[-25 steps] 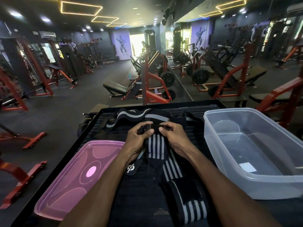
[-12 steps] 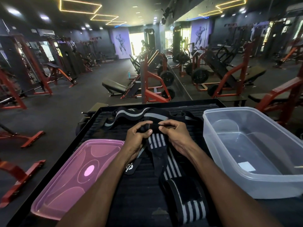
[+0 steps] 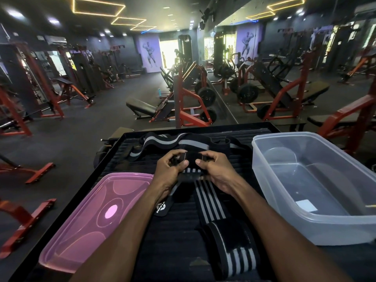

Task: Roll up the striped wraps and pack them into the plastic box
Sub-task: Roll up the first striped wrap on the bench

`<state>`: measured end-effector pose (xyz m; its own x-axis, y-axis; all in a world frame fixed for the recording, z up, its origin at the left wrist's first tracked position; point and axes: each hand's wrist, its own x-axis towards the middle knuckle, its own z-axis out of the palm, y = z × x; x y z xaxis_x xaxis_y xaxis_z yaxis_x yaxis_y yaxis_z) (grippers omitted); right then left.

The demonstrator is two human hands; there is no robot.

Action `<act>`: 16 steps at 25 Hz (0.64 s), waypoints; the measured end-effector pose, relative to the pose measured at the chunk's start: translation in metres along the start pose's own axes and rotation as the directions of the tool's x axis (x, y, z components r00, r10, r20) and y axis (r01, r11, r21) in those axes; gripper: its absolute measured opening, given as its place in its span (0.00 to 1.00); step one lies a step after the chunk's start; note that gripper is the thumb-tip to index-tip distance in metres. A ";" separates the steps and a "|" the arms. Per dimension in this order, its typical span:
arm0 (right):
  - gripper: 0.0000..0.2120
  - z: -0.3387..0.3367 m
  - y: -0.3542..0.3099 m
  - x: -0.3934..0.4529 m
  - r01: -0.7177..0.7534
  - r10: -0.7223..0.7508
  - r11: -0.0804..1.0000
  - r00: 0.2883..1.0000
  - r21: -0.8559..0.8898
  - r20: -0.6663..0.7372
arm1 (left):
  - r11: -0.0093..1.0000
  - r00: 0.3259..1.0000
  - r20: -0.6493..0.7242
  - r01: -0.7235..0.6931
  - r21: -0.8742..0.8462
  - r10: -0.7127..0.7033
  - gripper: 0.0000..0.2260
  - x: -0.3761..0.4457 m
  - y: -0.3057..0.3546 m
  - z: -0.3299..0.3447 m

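Hands (image 3: 195, 169) roll striped wrap (image 3: 191, 159) beside plastic box (image 3: 305, 224)

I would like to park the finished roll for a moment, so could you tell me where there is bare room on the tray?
Bare ribbed tray shows between the pink lid and the far grey-striped wrap. The clear plastic box holds only a small label. The middle is crowded: both hands, left and right, the wrap being rolled and the near rolled wrap.

place: gym; signs: red weight machines (image 3: 189, 102), benches (image 3: 142, 107), weight plates (image 3: 206, 96), bodybuilder mural (image 3: 150, 54)
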<state>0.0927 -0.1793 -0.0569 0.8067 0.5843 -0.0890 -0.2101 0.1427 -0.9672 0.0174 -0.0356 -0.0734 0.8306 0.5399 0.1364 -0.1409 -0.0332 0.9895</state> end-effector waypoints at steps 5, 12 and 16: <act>0.14 -0.003 0.000 0.002 0.120 -0.120 0.993 0.992 -0.015 -0.034 | 0.959 0.975 0.096 0.217 -0.184 -0.203 0.08 -0.004 0.006 0.005; 0.07 -0.003 -0.006 -0.002 0.007 -0.014 0.995 0.997 0.103 0.072 | 0.999 1.000 0.007 0.006 -0.032 -0.006 0.12 -0.004 0.006 0.002; 0.06 -0.004 0.001 0.004 0.093 -0.092 0.994 0.996 0.061 -0.014 | 0.997 0.998 0.059 0.010 -0.074 -0.006 0.13 -0.004 0.004 0.003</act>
<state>0.0978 -0.1795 -0.0593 0.8301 0.5575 -0.0027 -0.1675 0.2447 -0.9550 0.0153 -0.0402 -0.0696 0.8616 0.4899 0.1330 -0.1716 0.0344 0.9846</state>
